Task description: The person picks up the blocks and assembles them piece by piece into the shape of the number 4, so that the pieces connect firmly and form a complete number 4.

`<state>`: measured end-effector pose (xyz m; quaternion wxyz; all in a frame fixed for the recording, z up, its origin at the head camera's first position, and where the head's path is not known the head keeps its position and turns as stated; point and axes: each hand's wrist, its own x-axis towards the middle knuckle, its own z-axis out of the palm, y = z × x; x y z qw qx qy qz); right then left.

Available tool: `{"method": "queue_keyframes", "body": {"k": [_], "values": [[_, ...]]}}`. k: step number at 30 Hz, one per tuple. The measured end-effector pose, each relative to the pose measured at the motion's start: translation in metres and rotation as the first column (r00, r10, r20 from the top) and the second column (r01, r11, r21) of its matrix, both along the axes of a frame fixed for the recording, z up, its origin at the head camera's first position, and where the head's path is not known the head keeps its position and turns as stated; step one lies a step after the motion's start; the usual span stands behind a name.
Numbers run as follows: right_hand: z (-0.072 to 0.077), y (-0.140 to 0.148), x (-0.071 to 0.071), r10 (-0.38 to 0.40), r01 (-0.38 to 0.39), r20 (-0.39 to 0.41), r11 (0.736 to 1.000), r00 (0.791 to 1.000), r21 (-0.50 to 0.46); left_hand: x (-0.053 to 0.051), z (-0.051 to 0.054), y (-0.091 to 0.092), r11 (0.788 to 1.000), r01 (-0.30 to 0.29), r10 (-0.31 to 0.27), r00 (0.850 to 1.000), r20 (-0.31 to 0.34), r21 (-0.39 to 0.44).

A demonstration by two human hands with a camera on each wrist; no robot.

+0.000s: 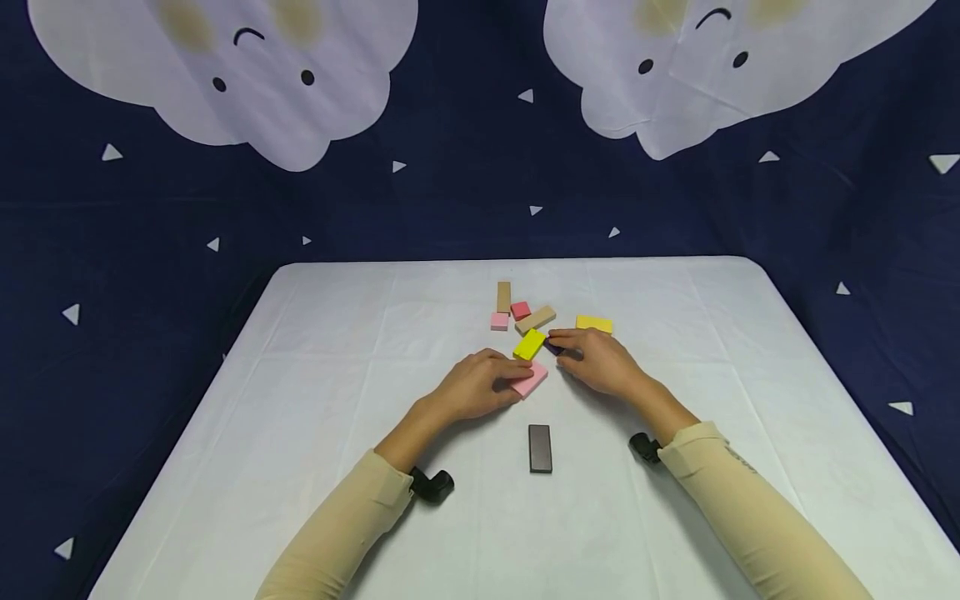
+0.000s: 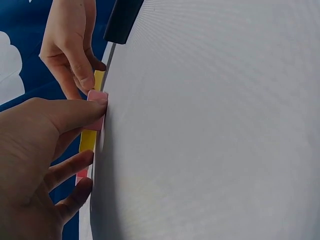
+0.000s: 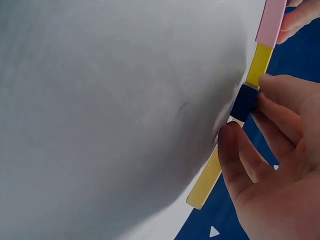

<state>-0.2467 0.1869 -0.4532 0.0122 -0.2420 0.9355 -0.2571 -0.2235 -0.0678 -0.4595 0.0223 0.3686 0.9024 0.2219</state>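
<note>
My left hand (image 1: 477, 385) pinches a pink block (image 1: 531, 381) between thumb and fingers, low on the white table; the left wrist view shows the thumb on the pink block (image 2: 96, 110). Just beyond it lies a bright yellow block (image 1: 529, 344). My right hand (image 1: 597, 362) has its fingers around a small dark blue block (image 1: 554, 347), largely covered in the head view. In the right wrist view the dark blue block (image 3: 244, 102) sits against the end of the yellow block (image 3: 259, 65), between the thumb and fingers of my right hand (image 3: 285, 145).
Farther back lie two tan blocks (image 1: 503, 297), a red block (image 1: 521, 311) and a small pink block (image 1: 499, 322). Another yellow block (image 1: 594, 323) is behind my right hand. A dark grey block (image 1: 540, 449) lies nearer, between my forearms.
</note>
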Motion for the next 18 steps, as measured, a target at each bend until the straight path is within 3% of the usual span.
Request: {"method": "queue_keyframes", "body": {"k": [9, 18], "values": [[0.001, -0.002, -0.003, 0.017, -0.011, -0.089, 0.998, 0.996, 0.064, 0.000, -0.001, 0.000, 1.000, 0.004, -0.004, 1.000, -0.005, 0.013], [-0.003, 0.002, -0.011, 0.012, -0.012, -0.126, 1.000, 0.992, -0.004, 0.001, -0.001, 0.000, 1.000, 0.005, -0.005, 1.000, -0.008, 0.013]]}}
